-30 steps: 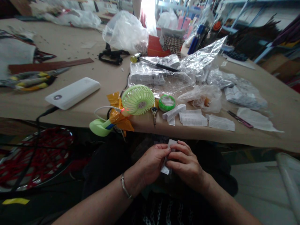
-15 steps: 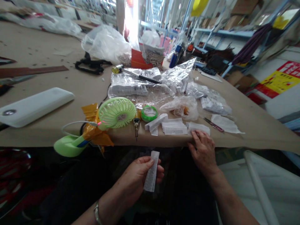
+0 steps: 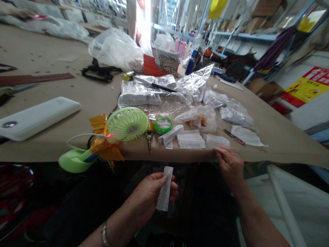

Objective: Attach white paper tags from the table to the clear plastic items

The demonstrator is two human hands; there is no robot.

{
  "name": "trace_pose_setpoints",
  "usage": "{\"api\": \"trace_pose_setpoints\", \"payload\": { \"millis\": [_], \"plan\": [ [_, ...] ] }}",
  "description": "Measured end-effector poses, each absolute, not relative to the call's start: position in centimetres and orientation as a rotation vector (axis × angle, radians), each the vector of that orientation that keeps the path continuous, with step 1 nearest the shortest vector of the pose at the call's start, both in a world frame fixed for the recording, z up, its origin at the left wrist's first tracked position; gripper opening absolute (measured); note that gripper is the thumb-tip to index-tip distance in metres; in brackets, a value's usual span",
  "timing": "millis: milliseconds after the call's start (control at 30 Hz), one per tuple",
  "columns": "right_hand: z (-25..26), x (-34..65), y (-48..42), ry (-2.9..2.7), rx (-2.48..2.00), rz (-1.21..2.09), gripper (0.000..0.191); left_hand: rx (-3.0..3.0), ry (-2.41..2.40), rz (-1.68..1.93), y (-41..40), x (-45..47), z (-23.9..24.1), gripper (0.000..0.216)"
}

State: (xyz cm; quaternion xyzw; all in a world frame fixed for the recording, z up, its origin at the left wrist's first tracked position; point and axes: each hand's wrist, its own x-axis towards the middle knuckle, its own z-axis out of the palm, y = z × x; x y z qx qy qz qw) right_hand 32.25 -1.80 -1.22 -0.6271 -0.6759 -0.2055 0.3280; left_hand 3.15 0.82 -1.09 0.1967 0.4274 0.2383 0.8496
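- Left hand (image 3: 150, 193) pinched a white label strip (image 3: 164, 188) upright over the lap, print towards the wearer, likely for reading
- Right hand (image 3: 230, 163) curled at the table edge (image 3: 257, 156); whether it gripped anything was unclear
- Label stacks (image 3: 217, 140) lay just beyond, lined up within easy reach

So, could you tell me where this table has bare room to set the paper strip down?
Bare board lies between the white power bank and the black cord, and right of the paper sheet. Crowded from the green fan across the label stacks to the plastic bags.
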Motion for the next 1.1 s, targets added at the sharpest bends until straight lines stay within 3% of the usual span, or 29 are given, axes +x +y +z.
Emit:
{"api": "trace_pose_setpoints", "payload": {
  "millis": [133, 233, 400, 867, 1100],
  "plan": [
    [0.2, 29.1, -2.4, -1.704, -1.435, -0.426, 0.02, 0.415, 0.896, 0.476, 0.8, 3.2, -0.7, 0.013],
    [0.2, 24.4, -3.0, -1.868, -1.217, -0.159, 0.026, 0.395, 0.855, 0.462, 0.7, 3.3, -0.3, 0.015],
    [-1.5, 18.2, -3.3, -2.187, -0.933, -0.007, 0.017, 0.348, 0.757, 0.573, 0.6, 3.3, -0.1, 0.013],
    [-2.8, 17.6, -3.5, -2.311, -1.054, 0.045, 0.017, 0.223, 0.788, 0.703, 0.3, 3.0, -0.8, 0.012],
    [-2.3, 18.3, -3.5, -2.037, -1.096, 0.227, 0.03, 0.384, 0.777, 0.589, 0.2, 2.4, -0.7, 0.013]
  ]
}}
